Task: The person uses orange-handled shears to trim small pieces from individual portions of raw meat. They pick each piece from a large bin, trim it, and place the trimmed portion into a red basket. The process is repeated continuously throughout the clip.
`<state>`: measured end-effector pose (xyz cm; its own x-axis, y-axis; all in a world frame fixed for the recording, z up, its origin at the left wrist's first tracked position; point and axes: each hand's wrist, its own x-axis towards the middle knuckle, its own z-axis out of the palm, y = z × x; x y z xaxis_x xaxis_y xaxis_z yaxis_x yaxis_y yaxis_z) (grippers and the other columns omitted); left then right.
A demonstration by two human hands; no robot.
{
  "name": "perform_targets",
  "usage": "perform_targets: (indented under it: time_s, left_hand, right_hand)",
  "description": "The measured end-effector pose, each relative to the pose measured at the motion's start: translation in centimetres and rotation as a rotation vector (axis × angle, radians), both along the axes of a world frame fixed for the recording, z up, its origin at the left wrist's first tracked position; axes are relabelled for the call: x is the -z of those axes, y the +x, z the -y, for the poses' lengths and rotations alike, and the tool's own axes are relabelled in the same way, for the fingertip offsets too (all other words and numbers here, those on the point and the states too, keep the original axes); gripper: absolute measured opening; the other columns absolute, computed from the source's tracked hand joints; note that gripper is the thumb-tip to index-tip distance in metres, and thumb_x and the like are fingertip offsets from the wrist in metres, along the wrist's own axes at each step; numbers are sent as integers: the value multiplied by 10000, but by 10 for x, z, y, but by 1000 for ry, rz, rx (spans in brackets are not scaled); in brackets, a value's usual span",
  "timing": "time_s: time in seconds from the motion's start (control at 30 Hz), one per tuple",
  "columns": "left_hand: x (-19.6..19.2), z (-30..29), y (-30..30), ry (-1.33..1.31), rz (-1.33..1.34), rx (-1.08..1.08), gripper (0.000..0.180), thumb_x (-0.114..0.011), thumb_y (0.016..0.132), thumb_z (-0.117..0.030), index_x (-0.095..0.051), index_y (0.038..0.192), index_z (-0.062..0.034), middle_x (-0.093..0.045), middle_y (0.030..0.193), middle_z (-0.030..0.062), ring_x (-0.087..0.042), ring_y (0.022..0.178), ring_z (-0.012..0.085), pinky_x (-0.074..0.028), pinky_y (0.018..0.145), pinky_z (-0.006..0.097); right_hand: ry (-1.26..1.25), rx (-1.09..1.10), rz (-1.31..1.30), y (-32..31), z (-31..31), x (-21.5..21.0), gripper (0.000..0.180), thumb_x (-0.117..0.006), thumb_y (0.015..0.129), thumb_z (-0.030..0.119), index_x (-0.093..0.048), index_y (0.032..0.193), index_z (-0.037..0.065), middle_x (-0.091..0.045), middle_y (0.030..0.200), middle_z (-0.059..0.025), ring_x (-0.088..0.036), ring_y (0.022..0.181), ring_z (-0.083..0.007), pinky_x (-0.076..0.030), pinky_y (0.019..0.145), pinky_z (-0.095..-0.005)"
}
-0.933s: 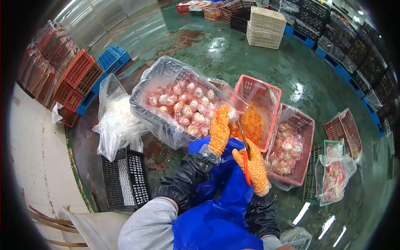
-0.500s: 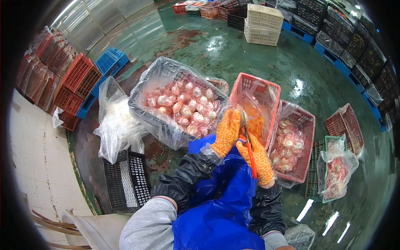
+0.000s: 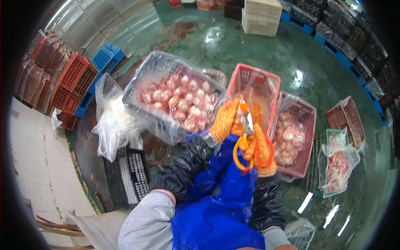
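My right hand (image 3: 263, 156), in an orange patterned glove, grips scissors (image 3: 247, 125) by their orange and red loop handles. The metal blades point away from me and look apart from the handles' spread. At the blade tips sits a small, round, bright orange piece (image 3: 243, 107). My left hand (image 3: 225, 119), gloved alike, is curled just left of the blades; what its fingers hold is hidden. Both hands are over the near edge of a red crate (image 3: 273, 89) with orange contents. To the left, a plastic-lined dark crate (image 3: 135, 98) holds many pinkish-white round pieces (image 3: 183, 100).
At right stands a dark red crate (image 3: 309, 125) of similar pink pieces. Beyond it are a green crate (image 3: 331, 195) and another red crate (image 3: 348, 108). Clear plastic bags (image 3: 114, 125) and black crates (image 3: 137, 175) lie left. White crates (image 3: 260, 18) are stacked on the wet green floor.
The scissors have turned in my right hand and their handles have spread apart. A round orange piece now shows at the blade tips. The whole view has shifted slightly.
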<state>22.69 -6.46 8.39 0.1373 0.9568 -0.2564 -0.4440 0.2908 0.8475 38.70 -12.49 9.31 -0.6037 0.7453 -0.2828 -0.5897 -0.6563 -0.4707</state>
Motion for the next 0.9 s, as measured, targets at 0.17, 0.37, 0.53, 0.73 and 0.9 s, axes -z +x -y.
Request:
perform_targets:
  time_s: [0.17,0.37,0.53,0.73,0.9]
  left_hand:
    - [41,-30,-9,241,-763,-58,395,-506,847,-444,-529,986,-75,-613,830,121,-612,667,236,-476,509,341]
    - [53,-29,-34,143,-1214,-60,545,-533,825,-467,-453,1127,-21,-608,887,198,-597,841,312,-459,717,399]
    - [34,-3,-56,498,-924,-299,609,-623,797,-355,-397,1210,31,-533,1065,215,-527,999,299,-423,850,375]
    - [26,-6,-146,589,-1829,-645,650,-589,766,-448,-440,1202,10,-471,1181,227,-441,1105,368,-317,955,436]
    - [83,-34,-232,85,-2093,-107,557,-410,831,-531,-495,1228,-149,-502,1195,208,-478,1121,299,-345,924,459]
  right_hand:
    - [-87,-41,-136,-19,-22,34,577,-388,891,502,-501,1089,-28,-551,711,-128,-479,454,-159,-399,366,-218]
    - [-142,-13,-125,-37,-24,57,507,-434,899,401,-470,1118,-55,-561,766,-156,-534,540,-204,-449,435,-244]
    - [430,402,156,-22,-13,61,385,-473,886,181,-426,1199,-38,-554,934,-168,-550,746,-210,-475,639,-283]
    - [246,716,204,-25,-12,81,360,-468,875,87,-422,1219,-11,-559,1080,-160,-567,947,-240,-469,853,-328]
    - [329,717,249,-39,-18,67,401,-447,903,184,-390,1257,4,-560,1105,-165,-574,943,-241,-471,850,-325]
